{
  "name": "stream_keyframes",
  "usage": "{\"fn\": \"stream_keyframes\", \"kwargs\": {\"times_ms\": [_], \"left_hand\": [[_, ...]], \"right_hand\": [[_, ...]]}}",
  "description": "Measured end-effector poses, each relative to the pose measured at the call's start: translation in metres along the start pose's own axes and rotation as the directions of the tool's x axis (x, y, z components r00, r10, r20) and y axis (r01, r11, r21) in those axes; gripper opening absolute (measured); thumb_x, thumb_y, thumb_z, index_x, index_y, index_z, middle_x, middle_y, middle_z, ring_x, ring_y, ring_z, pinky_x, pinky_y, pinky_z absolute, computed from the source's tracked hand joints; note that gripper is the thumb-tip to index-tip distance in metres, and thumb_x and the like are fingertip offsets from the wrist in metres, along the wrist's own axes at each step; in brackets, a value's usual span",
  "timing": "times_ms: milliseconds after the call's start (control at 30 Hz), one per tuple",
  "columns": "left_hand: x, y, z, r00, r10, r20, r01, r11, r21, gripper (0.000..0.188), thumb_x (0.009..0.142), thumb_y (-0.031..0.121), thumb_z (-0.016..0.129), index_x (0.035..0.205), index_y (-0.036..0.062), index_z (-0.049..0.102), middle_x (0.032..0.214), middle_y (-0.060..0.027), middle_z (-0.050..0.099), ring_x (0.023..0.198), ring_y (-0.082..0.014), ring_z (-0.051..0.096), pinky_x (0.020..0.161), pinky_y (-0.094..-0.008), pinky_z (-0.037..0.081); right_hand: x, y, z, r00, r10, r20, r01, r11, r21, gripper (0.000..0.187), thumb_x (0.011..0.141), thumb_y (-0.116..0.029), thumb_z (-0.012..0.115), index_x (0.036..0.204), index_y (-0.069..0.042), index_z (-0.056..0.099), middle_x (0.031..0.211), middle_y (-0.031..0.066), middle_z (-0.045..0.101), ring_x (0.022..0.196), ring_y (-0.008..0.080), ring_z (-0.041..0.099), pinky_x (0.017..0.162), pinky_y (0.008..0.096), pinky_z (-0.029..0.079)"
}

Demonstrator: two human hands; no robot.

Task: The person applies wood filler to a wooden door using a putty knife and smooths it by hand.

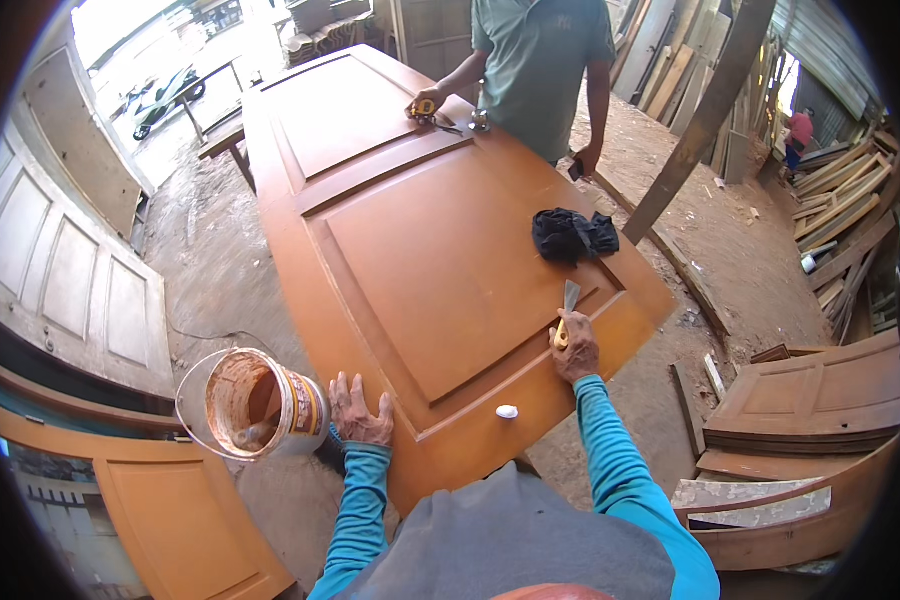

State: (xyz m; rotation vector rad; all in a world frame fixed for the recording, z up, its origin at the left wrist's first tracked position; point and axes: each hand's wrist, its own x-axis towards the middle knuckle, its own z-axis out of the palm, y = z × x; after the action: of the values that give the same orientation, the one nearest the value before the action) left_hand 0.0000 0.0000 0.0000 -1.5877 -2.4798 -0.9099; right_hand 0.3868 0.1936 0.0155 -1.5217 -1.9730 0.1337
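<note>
Two hands at near end of big brown door [440,270], w/ long way of door running fwd & off to the L. On L edge of door: L hand [362,412], fingers spread wide, laid down w/ nothing in grip, just beside white pail [308,408]. Over R part of same end: R hand [577,352], curled round handle of scraper [570,300]. Blade out front, pointing fwd, away from body, so a bit crossways to slant of door. Can't tell if blade touches wood. Just past blade tip: black rag [573,236], all bunched up on door. Btw hands, close to near edge: small white lump [507,411]. Prob. matters most: scraper & rag both on R side, so much nearer R hand than L hand.
</note>
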Motion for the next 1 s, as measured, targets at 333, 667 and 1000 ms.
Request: {"fn": "stream_keyframes", "kwargs": {"times_ms": [333, 667, 1000], "left_hand": [[0.003, 0.004, -0.006, 1.000, 0.009, -0.007, -0.009, 1.000, 0.004, 0.065, 0.085, 0.033, 0.079, 0.138, 0.0000, 0.063, 0.156, -0.0265, 0.047, 0.149, -0.0464, 0.039, 0.124, -0.0553, 0.033], [-0.027, -0.023, -0.002, 0.997, -0.038, -0.069, 0.028, 0.990, -0.140, 0.078, 0.084, 0.030, 0.080, 0.150, -0.0008, 0.052, 0.160, -0.0332, 0.039, 0.150, -0.0527, 0.034, 0.125, -0.0607, 0.029], [-0.006, -0.023, 0.001, 0.989, -0.073, -0.127, 0.039, 0.965, -0.258, 0.058, 0.090, 0.011, 0.075, 0.142, -0.0061, 0.055, 0.157, -0.0317, 0.045, 0.145, -0.0491, 0.045, 0.123, -0.0524, 0.038]], "right_hand": [[0.005, 0.002, 0.003, 0.997, -0.061, -0.049, 0.059, 0.998, -0.024, 0.047, 0.095, -0.019, 0.073, 0.138, -0.006, 0.060, 0.123, 0.0195, 0.065, 0.121, 0.0382, 0.061, 0.104, 0.0467, 0.052], [-0.014, 0.014, 0.009, 0.994, -0.080, -0.072, 0.081, 0.997, 0.018, 0.049, 0.096, -0.019, 0.074, 0.140, -0.006, 0.058, 0.128, 0.0218, 0.063, 0.122, 0.0415, 0.060, 0.104, 0.0495, 0.052], [0.012, -0.006, 0.002, 0.987, -0.137, -0.081, 0.128, 0.986, -0.105, 0.045, 0.098, -0.024, 0.073, 0.138, -0.007, 0.060, 0.121, 0.0176, 0.066, 0.119, 0.0363, 0.062, 0.101, 0.0469, 0.050]]}}
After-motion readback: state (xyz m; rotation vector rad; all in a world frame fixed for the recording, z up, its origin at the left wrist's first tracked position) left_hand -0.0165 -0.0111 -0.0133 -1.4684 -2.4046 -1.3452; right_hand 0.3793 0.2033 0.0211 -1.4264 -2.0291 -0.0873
